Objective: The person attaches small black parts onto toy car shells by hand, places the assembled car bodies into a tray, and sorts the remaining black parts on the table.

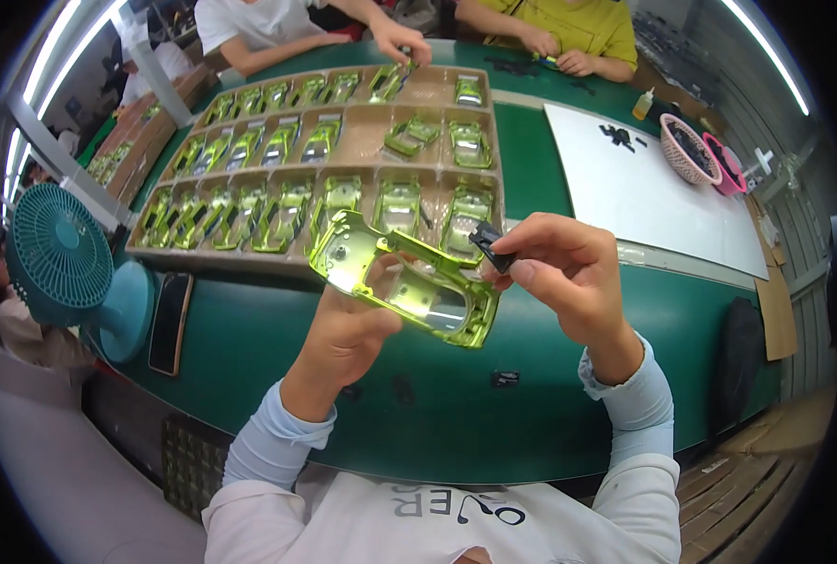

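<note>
- The shell (417, 293), bright green with window openings, is up in front of me above the worktop (550, 324), tilted, what looks like its inner side toward me.
- My left hand (339, 343) grips its near edge, thumb along the rim, fingers showing through an opening; a firm but light hold seems best, since the frame looks thin.
- My right hand (569, 273) pinches a small black part (490, 246) between thumb and fingers, by the shell's right end; I can't tell whether they touch.
- A fingertip pinch at the part's edge should let me turn it finely; steadying the shell with the left hand helps, as does a clear view past my thumb.
- Beyond, the tray (362, 136) holds more shells in compartments; a co-worker's hand (400, 39) is at its far side.
- Right: a white board (588, 188) with black pieces (620, 137) and a pink basket (689, 150).
- Left: a fan (59, 246) and phone (170, 324).
</note>
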A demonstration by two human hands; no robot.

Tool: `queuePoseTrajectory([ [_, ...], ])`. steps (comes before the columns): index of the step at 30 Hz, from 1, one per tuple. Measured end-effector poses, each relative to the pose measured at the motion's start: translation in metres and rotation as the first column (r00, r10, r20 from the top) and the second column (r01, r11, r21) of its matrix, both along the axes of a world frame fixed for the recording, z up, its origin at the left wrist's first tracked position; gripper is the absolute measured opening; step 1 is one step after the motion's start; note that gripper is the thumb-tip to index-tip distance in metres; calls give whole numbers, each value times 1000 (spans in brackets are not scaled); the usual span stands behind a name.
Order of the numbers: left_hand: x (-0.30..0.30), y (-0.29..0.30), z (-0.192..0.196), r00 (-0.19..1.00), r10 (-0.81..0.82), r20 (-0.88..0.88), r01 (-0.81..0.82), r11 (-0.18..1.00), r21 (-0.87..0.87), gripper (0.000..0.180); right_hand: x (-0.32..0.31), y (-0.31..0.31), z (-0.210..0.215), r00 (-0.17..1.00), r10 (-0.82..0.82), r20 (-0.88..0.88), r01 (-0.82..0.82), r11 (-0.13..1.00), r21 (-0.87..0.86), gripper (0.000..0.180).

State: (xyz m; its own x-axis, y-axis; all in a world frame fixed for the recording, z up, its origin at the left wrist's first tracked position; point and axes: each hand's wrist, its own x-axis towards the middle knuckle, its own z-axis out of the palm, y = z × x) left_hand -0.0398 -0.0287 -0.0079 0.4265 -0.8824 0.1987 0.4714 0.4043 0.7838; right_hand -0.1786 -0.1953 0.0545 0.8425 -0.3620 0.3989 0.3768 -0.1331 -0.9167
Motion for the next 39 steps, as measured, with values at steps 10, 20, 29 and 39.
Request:
queuePoseTrajectory([
  [10,-24,0,1,918,180,353,-240,962,133,64,10,20,-21,970,-192,-151,149,955,-255,10],
  [20,-29,2,-1,864,169,474,-271,950,156,70,14,31,-39,935,-326,136,336,701,-629,10],
  [29,-32,-1,-10,892,169,419,-262,949,175,65,18,32,-55,918,-316,240,388,595,-703,10],
  [39,-29,1,-8,855,69,513,-217,947,235,63,14,33,-47,937,-341,-79,158,614,-773,16],
])
